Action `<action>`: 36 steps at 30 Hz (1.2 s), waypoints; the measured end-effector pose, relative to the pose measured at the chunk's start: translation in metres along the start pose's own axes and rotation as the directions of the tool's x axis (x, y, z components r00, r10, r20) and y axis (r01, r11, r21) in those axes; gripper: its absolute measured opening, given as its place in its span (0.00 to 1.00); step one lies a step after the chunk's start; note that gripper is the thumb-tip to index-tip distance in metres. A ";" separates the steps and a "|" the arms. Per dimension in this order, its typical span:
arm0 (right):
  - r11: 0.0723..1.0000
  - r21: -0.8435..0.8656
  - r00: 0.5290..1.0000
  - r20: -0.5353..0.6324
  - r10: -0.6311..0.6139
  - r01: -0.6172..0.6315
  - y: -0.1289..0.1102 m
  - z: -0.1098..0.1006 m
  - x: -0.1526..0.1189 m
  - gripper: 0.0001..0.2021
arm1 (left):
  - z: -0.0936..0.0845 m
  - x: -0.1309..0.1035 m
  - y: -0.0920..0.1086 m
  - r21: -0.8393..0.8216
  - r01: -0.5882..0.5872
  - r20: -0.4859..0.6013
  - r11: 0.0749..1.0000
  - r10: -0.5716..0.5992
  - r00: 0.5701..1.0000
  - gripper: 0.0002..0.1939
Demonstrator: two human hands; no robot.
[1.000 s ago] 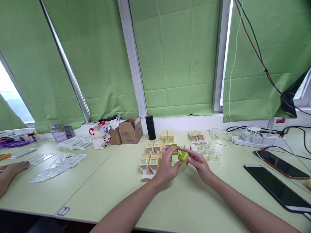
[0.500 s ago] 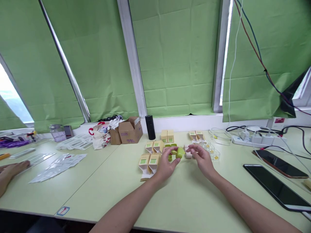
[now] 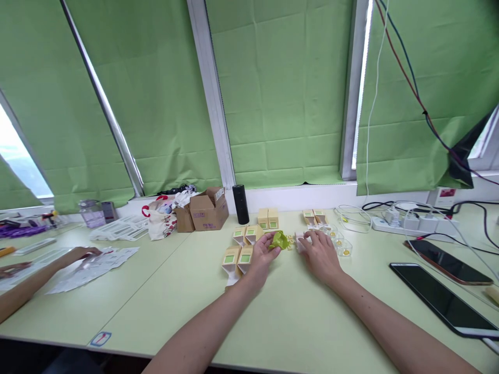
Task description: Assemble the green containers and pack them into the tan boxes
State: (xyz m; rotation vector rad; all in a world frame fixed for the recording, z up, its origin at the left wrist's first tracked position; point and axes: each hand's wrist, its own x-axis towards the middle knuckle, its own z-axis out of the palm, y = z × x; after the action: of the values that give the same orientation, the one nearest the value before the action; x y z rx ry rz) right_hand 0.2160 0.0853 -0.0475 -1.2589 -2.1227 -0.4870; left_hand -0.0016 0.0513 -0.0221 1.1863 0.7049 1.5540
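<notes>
My left hand [image 3: 262, 258] is closed around a small lime-green plastic piece [image 3: 279, 240], which shows a hollow, cup-like side. My right hand [image 3: 322, 255] is lowered to the table, its fingers curled over a small whitish object [image 3: 300, 242] that they mostly hide. Just beyond the right fingers stand several clear plastic cups [image 3: 343, 248] with yellow spots inside. Small yellowish parts [image 3: 290, 242] lie between the two hands. Left of my left hand are several open cream cardboard boxes [image 3: 231, 259] with green labels.
More small boxes stand at the back, some closed [image 3: 268, 218] and some open [image 3: 314, 216]. A black cylinder [image 3: 240, 204] and a brown carton [image 3: 209, 210] are behind. Phones [image 3: 444, 301] and a power strip [image 3: 413, 227] lie right. At left, another person's hands [image 3: 80, 253] touch plastic sheets.
The green piece has turned in my left hand and now shows its hollow side. My right hand has dropped onto the whitish object. At left, the other person's arm has reached further in.
</notes>
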 end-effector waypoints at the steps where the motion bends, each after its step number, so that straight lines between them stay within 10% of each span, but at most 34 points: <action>1: 1.000 -0.018 1.000 0.008 -0.004 0.005 0.000 0.000 0.000 0.14 | 0.000 0.000 0.000 -0.008 0.001 -0.001 1.000 -0.001 1.000 0.33; 12: 0.998 -0.057 1.000 0.026 0.005 -0.004 -0.002 -0.001 0.000 0.11 | 0.006 -0.004 0.008 0.003 0.008 0.019 1.000 -0.008 1.000 0.32; 18: 0.936 0.335 0.978 -0.133 0.161 -0.108 -0.003 -0.001 0.004 0.12 | 0.003 -0.002 0.005 -0.002 0.001 -0.019 1.000 -0.001 1.000 0.31; 23: 0.421 0.876 0.887 0.015 0.461 -0.234 -0.011 -0.010 0.009 0.20 | 0.001 -0.001 0.004 -0.001 0.001 -0.033 1.000 -0.001 0.999 0.30; 28: -0.242 0.938 0.848 0.332 0.413 -0.249 -0.019 -0.017 0.008 0.21 | 0.001 -0.003 0.005 0.015 0.000 -0.005 1.000 0.000 1.000 0.28; 36: -0.401 0.865 0.838 0.441 0.321 -0.302 -0.030 -0.027 0.005 0.19 | 0.002 -0.005 0.006 0.001 0.016 0.011 1.000 -0.016 1.000 0.28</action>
State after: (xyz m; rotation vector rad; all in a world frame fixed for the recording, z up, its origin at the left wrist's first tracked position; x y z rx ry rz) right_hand 0.1967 0.0579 -0.0243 -0.5686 -1.0359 1.4275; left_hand -0.0015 0.0443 -0.0181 1.1859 0.7061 1.5332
